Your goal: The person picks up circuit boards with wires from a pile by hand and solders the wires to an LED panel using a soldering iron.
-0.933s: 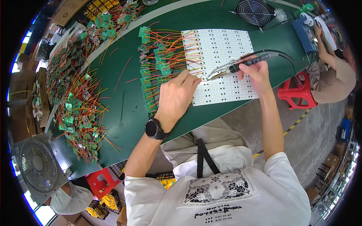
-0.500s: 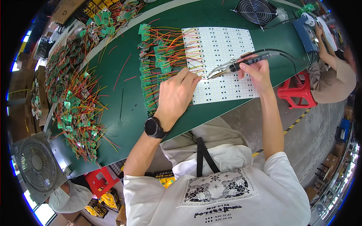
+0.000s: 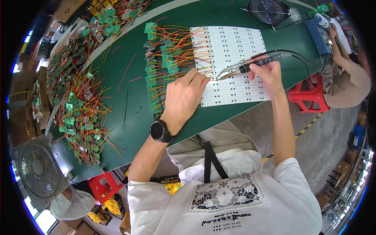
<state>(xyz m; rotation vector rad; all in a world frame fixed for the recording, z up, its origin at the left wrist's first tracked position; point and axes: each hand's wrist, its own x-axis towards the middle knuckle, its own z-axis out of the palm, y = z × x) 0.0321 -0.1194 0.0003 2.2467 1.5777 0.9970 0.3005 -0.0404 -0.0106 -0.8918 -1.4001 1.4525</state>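
A white LED panel (image 3: 235,43) dotted with small lights and dark holes lies on the green bench. Red and yellow wires (image 3: 188,46) run to its left edge from rows of small green circuit boards (image 3: 169,64). My left hand (image 3: 184,94), with a black watch on the wrist, rests over the panel's lower left edge. Its thumb and forefinger are pinched on a thin wire, mostly hidden by the fingers. In my right hand (image 3: 268,76) is a soldering iron (image 3: 260,62) with a thin feed tube alongside. The iron's tip points left, close to my left fingertips.
A big heap of wired green boards (image 3: 74,113) covers the bench's left side. A round black fan (image 3: 267,11) and a blue box (image 3: 318,37) stand at the far right, with cables running to the iron. Beyond sits another person (image 3: 344,78) beside a red stool (image 3: 307,96).
Both hands stay at the same spot, the left fingertips and the iron's tip shifting very slightly right and away from me. The panel has also shifted a little.
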